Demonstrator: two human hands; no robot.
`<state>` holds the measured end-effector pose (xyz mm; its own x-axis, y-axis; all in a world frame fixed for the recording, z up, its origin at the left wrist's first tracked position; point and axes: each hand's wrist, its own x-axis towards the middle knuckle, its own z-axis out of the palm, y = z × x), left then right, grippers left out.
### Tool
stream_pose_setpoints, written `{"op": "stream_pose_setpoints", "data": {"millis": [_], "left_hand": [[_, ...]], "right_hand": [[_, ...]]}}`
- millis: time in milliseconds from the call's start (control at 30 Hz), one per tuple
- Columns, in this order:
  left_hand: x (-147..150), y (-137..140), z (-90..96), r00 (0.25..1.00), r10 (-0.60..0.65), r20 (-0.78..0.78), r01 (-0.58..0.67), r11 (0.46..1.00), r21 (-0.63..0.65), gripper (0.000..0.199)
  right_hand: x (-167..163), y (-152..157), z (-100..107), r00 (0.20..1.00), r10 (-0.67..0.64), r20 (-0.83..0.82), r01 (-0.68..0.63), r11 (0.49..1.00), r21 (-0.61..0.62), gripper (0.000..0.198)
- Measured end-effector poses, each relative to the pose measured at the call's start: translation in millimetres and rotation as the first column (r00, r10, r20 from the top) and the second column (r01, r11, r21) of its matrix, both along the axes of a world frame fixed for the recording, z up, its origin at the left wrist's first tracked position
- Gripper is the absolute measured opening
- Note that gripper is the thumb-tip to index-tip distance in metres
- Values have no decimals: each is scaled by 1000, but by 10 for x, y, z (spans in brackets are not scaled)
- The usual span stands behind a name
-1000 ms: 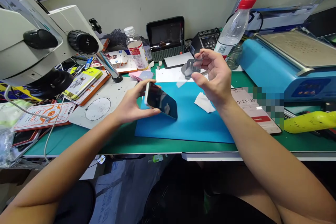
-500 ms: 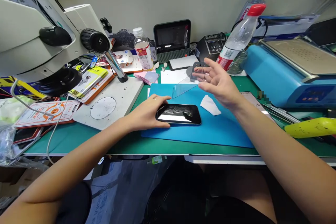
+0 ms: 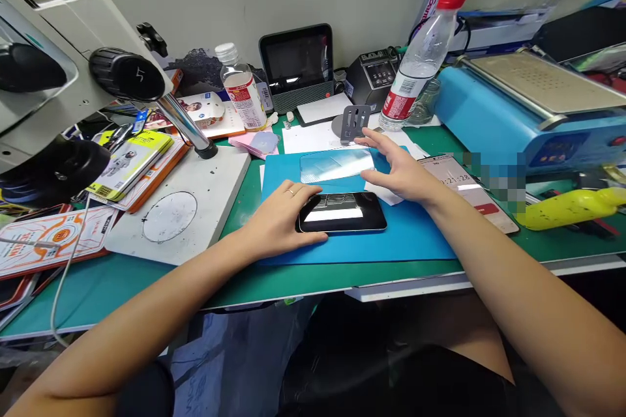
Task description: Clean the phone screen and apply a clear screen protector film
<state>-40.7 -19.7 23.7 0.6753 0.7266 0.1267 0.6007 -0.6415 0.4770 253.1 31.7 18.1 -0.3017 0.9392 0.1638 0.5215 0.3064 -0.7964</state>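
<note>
My left hand [image 3: 286, 218] grips the left end of a black phone [image 3: 345, 212], thumb along the near edge and fingers on the far edge. The phone lies screen up on a blue mat [image 3: 405, 244], reflecting light. My right hand [image 3: 398, 169] has thumb and fingers spread across the right end of a clear glass screen protector [image 3: 335, 165], holding it by its edges. The glass is just beyond the phone, above or on the mat; I cannot tell which. A white wipe [image 3: 384, 195] lies partly hidden under my right hand.
A microscope stand [image 3: 215, 182] is on the left, beside stacked boxes [image 3: 132, 159]. Bottles, including a red-capped one [image 3: 415, 65], a small screen [image 3: 298, 65] and a phone holder [image 3: 355, 122] stand behind. At right are another phone [image 3: 460, 186], a blue machine [image 3: 508, 117] and a yellow-handled tool [image 3: 567, 208].
My right hand has lowered, and the tilted glass now looks flatter, nearer level behind the phone. My left hand keeps its grip on the phone. The camera view has shifted.
</note>
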Motion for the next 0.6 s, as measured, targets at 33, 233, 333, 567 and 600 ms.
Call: {"op": "stream_pose_setpoints", "data": {"millis": [33,233,333,567,600], "left_hand": [[0,-22,-7,1000,22,11,-22,1000,-9,64],[13,-52,-5,995,85,49,-80,992,-93,60],[13,-48,-2,995,85,60,-79,993,-93,57],[20,-57,2,993,87,80,-78,991,-112,50],[22,-57,3,993,89,80,-80,991,-108,50]], "right_hand": [[-15,-11,7,999,-25,31,25,1000,1,89],[-83,-184,153,932,-328,158,290,931,221,43],[-72,-330,207,907,-322,270,266,937,224,26],[32,-429,-38,906,-250,342,193,962,192,29],[39,-422,-65,912,-259,317,199,957,209,27]]}}
